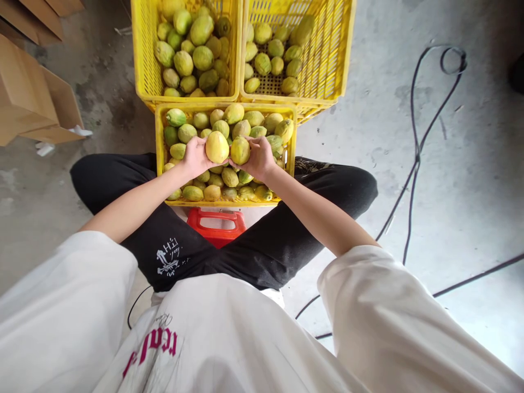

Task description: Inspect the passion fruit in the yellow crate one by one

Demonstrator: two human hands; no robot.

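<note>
You sit on a red stool (216, 221) with your knees spread, and a yellow crate (286, 112) full of yellow-green fruit rests on the floor between your legs. Your left hand (194, 156) holds a pale yellow fruit (216, 146) over the middle of that crate, its fingers curled around the fruit's left side and pressing on it from behind. Your right hand (258, 158) holds a greener fruit (239, 150) just beside the first, its fingers bent over the top and right side and gripping it. The two held fruits touch or nearly touch each other; which of the two cannot be told from the head view. Both are raised a little above the heap of fruit in the crate beneath them. Beyond this crate stand two more yellow crates side by side: the far left crate (143, 65) is heaped with fruit, and the far right crate (339, 54) is only partly filled, so that its slotted bottom shows. Flattened cardboard boxes (28, 93) lie on the concrete floor (470, 180) to your left, and a black cable (417, 147) runs across the floor on your right, with a loop at its far end.
</note>
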